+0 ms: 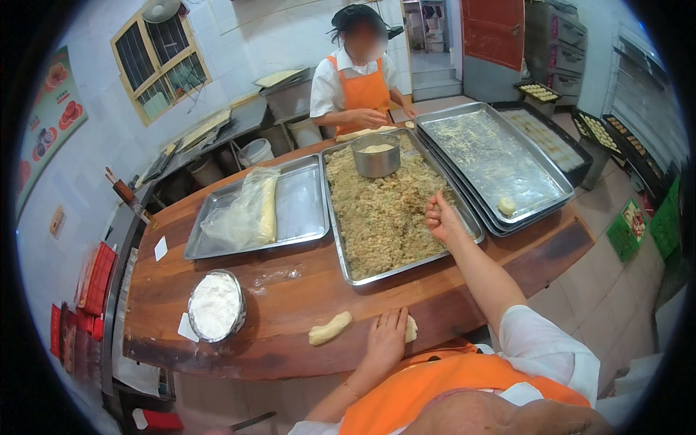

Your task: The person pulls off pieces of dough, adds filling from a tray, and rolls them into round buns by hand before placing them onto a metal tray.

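at the lower centre of the frame, the left hand (386, 335) lies nearly flat, fingers extended, over a dough piece (412, 330), with a dough strip (330, 328) just to its left on the wooden table (290, 348). right of centre, the right hand (440, 217) curls its fingers over crumbly filling (384, 228) in a metal tray (399, 269); whether they pinch any, i cannot tell.
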{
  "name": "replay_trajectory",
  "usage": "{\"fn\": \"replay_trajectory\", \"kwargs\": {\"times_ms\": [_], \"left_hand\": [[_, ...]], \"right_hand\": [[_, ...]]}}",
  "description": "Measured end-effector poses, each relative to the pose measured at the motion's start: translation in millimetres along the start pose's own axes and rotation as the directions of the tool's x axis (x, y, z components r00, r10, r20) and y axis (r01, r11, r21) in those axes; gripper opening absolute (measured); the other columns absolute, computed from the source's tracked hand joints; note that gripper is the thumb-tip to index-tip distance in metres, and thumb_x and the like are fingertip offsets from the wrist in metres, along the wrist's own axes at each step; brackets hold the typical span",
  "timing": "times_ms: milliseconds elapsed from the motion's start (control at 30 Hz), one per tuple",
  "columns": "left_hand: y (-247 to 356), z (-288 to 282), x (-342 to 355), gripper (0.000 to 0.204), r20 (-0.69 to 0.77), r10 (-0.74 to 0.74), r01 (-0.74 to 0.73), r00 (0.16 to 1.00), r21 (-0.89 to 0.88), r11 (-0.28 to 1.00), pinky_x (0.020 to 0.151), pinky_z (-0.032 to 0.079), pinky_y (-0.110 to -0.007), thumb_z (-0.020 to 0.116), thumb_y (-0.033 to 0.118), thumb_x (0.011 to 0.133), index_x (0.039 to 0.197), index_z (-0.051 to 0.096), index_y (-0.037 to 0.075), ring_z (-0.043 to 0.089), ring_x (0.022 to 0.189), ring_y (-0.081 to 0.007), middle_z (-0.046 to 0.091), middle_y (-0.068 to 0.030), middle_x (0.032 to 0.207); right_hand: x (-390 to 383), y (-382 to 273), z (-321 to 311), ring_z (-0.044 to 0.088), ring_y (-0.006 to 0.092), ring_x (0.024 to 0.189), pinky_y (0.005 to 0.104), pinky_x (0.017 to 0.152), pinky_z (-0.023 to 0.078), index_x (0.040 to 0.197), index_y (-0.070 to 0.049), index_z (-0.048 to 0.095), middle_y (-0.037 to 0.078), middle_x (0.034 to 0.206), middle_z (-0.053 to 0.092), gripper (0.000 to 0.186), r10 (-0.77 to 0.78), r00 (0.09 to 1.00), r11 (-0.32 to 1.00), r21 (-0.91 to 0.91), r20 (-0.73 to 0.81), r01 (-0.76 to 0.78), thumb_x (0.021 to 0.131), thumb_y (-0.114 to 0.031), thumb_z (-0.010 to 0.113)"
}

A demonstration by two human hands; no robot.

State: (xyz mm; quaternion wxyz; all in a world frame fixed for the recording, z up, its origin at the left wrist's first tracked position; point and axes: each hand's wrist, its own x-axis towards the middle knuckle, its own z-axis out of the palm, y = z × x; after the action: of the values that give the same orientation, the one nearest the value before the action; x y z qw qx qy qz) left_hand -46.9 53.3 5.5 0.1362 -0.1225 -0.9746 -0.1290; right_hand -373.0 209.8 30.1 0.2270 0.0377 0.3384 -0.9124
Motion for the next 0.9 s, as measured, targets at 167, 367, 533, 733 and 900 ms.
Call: {"fn": "replay_trajectory", "kwargs": {"times_ms": [167, 367, 533, 733, 900], "left_hand": [[-10.0, -27.2, 6.8, 0.030, 0.117, -0.004, 0.018, 0.993, -0.119, 0.993, 0.086, 0.049, -0.042, 0.065, 0.014, 0.086, 0.115, 0.061, 0.004, 0.059, 0.096, -0.0324, 0.056, -0.0145, 0.099], [-33.9, -7.6, 12.1, 0.020, 0.350, -0.129, 0.350, 0.928, -0.700, 0.622, 0.086, 0.051, -0.042, 0.061, 0.013, 0.092, 0.109, 0.059, 0.002, 0.061, 0.104, -0.0347, 0.061, -0.0190, 0.114], [-26.4, -22.5, 31.9, 0.026, 0.382, -0.186, 0.368, 0.905, -0.924, -0.105, 0.094, 0.053, -0.039, 0.056, 0.015, 0.100, 0.122, 0.057, 0.000, 0.066, 0.108, -0.0287, 0.065, -0.0182, 0.120], [-20.9, -28.6, 75.5, 0.034, 0.392, -0.127, 0.290, 0.911, -0.830, -0.477, 0.096, 0.055, -0.039, 0.057, 0.014, 0.100, 0.128, 0.055, -0.006, 0.068, 0.109, -0.0278, 0.067, -0.0190, 0.120], [-18.8, -20.6, 98.2, 0.032, 0.420, -0.243, 0.268, 0.875, -0.835, -0.480, 0.092, 0.057, -0.038, 0.058, 0.014, 0.100, 0.125, 0.056, -0.005, 0.069, 0.105, -0.0272, 0.068, -0.0180, 0.115]], "right_hand": [[-5.2, 11.8, 6.2, 0.028, 0.0096, 0.047, 0.0251, 0.043, 0.023, 0.076, -0.018, 0.041, -0.003, 0.066, 0.042, 0.049, -0.076, 0.996, 0.895, -0.438, 0.042, 0.087, 0.103, -0.059, 0.040], [-1.0, -0.1, 14.0, 0.036, 0.0101, 0.052, 0.0268, 0.046, 0.032, 0.090, -0.012, 0.053, -0.001, 0.072, 0.048, 0.046, -0.143, 0.986, 0.921, -0.353, 0.088, 0.166, 0.105, -0.054, 0.042], [-30.2, -10.0, 42.3, 0.054, 0.0112, 0.068, 0.0264, 0.050, 0.039, 0.099, -0.012, 0.059, 0.004, 0.085, 0.057, 0.037, -0.036, 0.998, 0.999, -0.035, -0.051, 0.034, 0.105, -0.046, 0.046], [-6.3, -12.7, 12.4, 0.036, 0.0099, 0.048, 0.0271, 0.041, 0.027, 0.079, -0.014, 0.048, 0.000, 0.067, 0.048, 0.046, -0.046, 0.999, 0.998, 0.043, -0.010, 0.046, 0.104, -0.053, 0.044], [-14.3, -10.6, 15.2, 0.028, 0.0104, 0.042, 0.0277, 0.040, 0.022, 0.072, -0.016, 0.042, -0.001, 0.059, 0.041, 0.051, -0.125, 0.991, 0.940, -0.313, 0.044, 0.132, 0.103, -0.056, 0.044]]}}
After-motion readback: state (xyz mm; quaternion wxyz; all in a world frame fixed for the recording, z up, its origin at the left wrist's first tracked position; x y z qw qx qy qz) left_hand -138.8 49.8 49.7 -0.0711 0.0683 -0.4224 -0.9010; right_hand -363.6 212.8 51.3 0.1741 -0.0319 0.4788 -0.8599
